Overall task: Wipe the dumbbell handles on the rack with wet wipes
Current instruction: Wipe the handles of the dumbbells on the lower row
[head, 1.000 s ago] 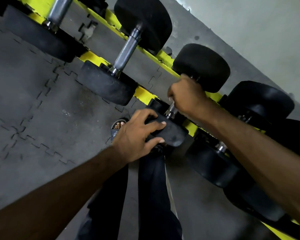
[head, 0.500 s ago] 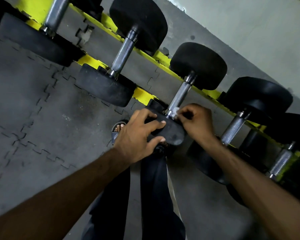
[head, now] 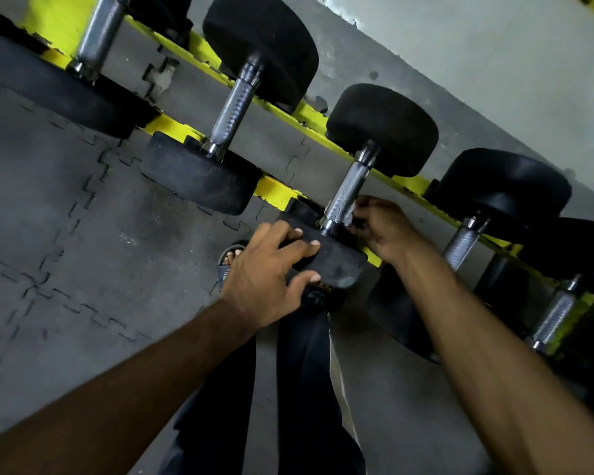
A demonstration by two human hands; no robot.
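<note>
Mid-wipe: our L grip clamps near head, R grip pinches wipe on handle, 7 o'clock end; next we'd likely rub toward 1.

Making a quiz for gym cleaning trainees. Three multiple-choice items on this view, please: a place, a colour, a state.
1. The left hand grips: A) the floor mat B) the near dumbbell head C) the wall.
2. The rack rails are: A) red B) yellow C) blue.
3. The right hand: A) hangs empty B) lifts a dumbbell C) pinches a wipe at the handle.
Answers: B, it curls over the black head; B, yellow shows between the dumbbells; C, the pale wipe sits at the handle's lower end.
</note>
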